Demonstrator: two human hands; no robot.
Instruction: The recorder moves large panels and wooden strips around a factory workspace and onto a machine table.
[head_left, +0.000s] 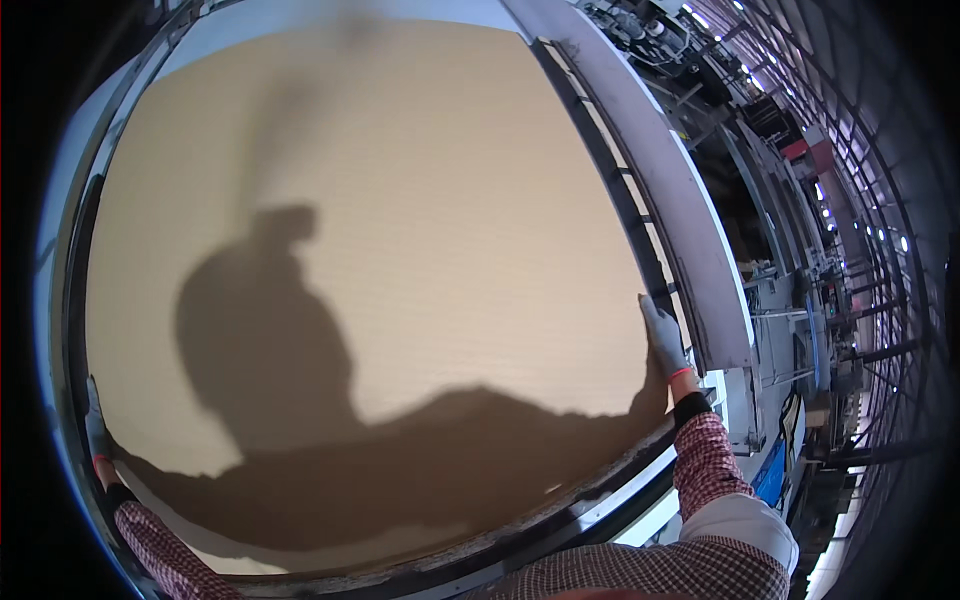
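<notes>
Dark rails (610, 178) border a large, flat brown cardboard sheet (470, 250), which fills the middle of the scene with a person's shadow (265, 340) over its near part. Gloved and stretched forward, the left hand (97, 425) is at its near left edge and the right hand (664, 338) at its near right edge, though I cannot tell whether their fingers close on it. Farther right come a pale beam (690, 210), machinery (645, 35) and ceiling lights (904, 243).
</notes>
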